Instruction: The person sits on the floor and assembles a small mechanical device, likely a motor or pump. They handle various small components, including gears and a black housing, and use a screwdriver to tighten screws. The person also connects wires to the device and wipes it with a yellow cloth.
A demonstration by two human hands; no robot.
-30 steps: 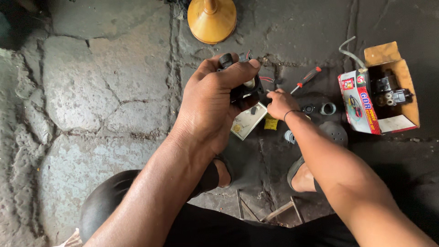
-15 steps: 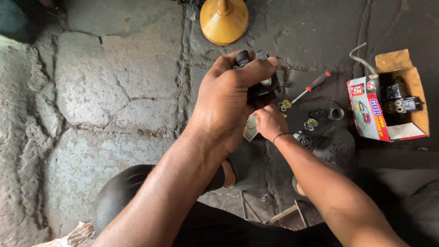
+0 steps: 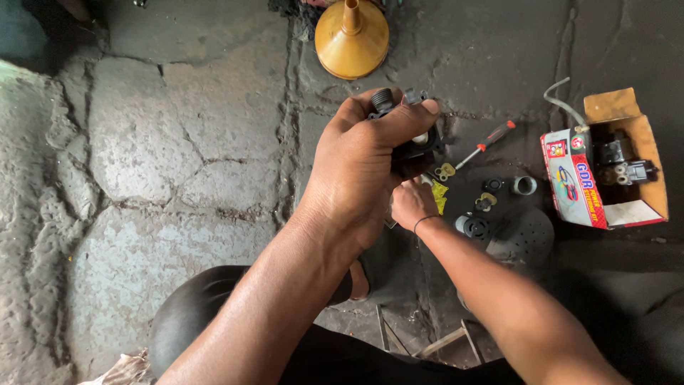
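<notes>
- The black part is gripped tight in the left hand, whose fingers are wrapped around it. It has been lifted a little higher than a moment ago.
- The right hand has been brought in just under the part. Whether its fingers are closed cannot be told.
- The part looks hard, dark and chunky, with a round threaded neck on top.
- A smooth yellow funnel stands beyond the left hand.
- A red-handled screwdriver and small metal rings lie to the right, on rough cracked stone floor.
</notes>
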